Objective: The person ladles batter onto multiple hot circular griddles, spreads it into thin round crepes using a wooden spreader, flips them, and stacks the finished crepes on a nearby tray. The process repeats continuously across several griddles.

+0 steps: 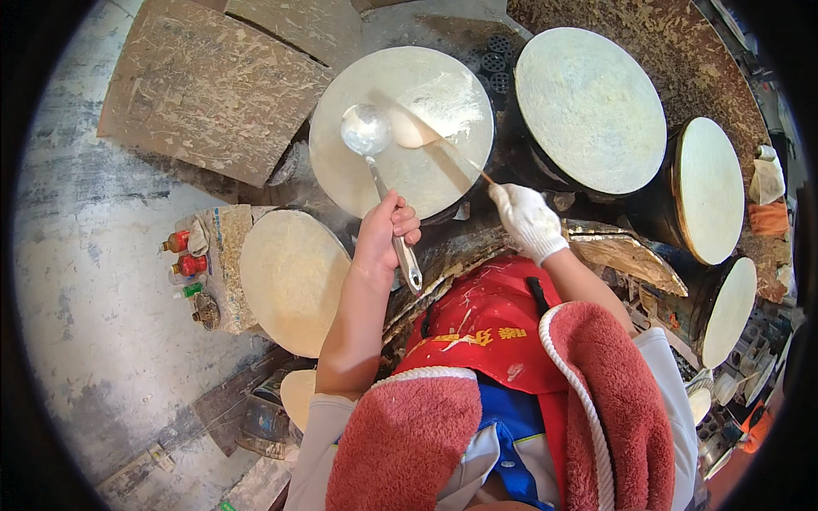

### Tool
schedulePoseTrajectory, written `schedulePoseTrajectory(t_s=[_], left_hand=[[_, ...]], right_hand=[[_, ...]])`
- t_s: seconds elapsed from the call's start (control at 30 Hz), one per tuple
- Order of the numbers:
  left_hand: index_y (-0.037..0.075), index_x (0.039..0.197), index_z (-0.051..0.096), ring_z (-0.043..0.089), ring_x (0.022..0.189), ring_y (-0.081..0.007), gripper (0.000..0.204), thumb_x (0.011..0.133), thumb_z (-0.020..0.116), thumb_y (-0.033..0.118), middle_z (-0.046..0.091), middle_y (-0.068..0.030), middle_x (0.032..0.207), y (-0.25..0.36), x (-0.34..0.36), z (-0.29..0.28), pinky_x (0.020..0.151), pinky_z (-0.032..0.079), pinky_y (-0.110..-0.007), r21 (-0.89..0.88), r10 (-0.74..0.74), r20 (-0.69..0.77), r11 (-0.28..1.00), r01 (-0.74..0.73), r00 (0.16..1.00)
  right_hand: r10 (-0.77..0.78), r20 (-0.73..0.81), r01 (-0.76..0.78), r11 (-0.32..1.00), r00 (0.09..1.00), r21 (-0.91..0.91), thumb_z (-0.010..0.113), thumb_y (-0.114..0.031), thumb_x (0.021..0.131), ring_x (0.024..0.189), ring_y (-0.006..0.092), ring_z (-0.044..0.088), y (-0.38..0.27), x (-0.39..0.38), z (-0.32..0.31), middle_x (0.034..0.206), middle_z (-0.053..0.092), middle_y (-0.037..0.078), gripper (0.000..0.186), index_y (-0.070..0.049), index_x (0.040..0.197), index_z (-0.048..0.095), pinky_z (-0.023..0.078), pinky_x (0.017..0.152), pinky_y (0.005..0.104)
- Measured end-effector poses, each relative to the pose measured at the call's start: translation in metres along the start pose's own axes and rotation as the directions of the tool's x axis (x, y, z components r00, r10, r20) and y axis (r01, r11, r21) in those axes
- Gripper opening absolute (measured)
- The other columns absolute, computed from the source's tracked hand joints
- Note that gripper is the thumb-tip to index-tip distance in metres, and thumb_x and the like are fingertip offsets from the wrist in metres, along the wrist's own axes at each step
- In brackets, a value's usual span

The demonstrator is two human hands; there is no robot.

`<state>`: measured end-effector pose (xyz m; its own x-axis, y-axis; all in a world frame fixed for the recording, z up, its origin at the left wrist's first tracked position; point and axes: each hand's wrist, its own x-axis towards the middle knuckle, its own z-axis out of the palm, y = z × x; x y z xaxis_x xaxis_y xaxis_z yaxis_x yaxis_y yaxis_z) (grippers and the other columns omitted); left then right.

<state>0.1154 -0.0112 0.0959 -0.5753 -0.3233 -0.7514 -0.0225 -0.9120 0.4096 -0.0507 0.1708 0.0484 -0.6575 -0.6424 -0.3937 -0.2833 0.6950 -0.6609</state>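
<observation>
My bare left hand (pixel 386 228) is closed around the handle of a metal ladle (pixel 366 130). The ladle's round bowl is over the left part of a large round pale griddle (pixel 345 183). On my right hand (pixel 527 220) is a white knitted glove, its fingers closed on the thin handle of a wooden spatula (pixel 416 134). The spatula's pale rounded head is over the middle of the same griddle; whether it touches the surface, I cannot tell. Whitish wet batter (pixel 445 100) is spread on the griddle's upper right, beyond the spatula.
More pale round griddles stand around me: one at far right (pixel 590 111), one at right (pixel 710 192), one lower right (pixel 729 313) and one at left (pixel 294 281). A stained brown board (pixel 213 89) lies far left. Red-capped bottles (pixel 177 242) stand beside the left griddle.
</observation>
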Motion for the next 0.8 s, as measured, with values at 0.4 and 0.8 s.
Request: schedulePoseTrajectory(t_s=[0.4, 0.8], left_hand=[[0.01, 0.084, 0.041, 0.03, 0.041, -0.0065, 0.023, 0.102, 0.044, 0.023, 0.033, 0.0074, 0.057, -0.003, 0.01, 0.018, 0.039, 0.032, -0.022, -0.383, -0.136, 0.235, 0.897, 0.221, 0.962], [0.01, 0.085, 0.036, 0.029, 0.032, -0.0047, 0.027, 0.105, 0.036, 0.029, 0.03, 0.006, 0.05, -0.005, -0.08, 0.01, 0.028, 0.029, -0.024, -0.554, 0.145, 0.708, 0.721, 0.416, 0.691]], right_hand=[[0.035, 0.097, -0.074, 0.895, 0.995, 0.44, 0.043, -0.049, 0.096, 0.047, 0.0123, 0.047, -0.017, -0.004, 0.041, 0.058, 0.053, 0.002, 0.051, -0.004, 0.086, 0.066, 0.038, 0.046, 0.0299], [0.224, 0.091, -0.241, 0.92, 0.97, 0.309, 0.048, -0.05, 0.094, 0.064, 0.0219, 0.06, 0.044, 0.029, -0.028, 0.071, 0.063, 0.011, 0.053, -0.001, 0.099, 0.068, 0.046, 0.062, 0.0333]])
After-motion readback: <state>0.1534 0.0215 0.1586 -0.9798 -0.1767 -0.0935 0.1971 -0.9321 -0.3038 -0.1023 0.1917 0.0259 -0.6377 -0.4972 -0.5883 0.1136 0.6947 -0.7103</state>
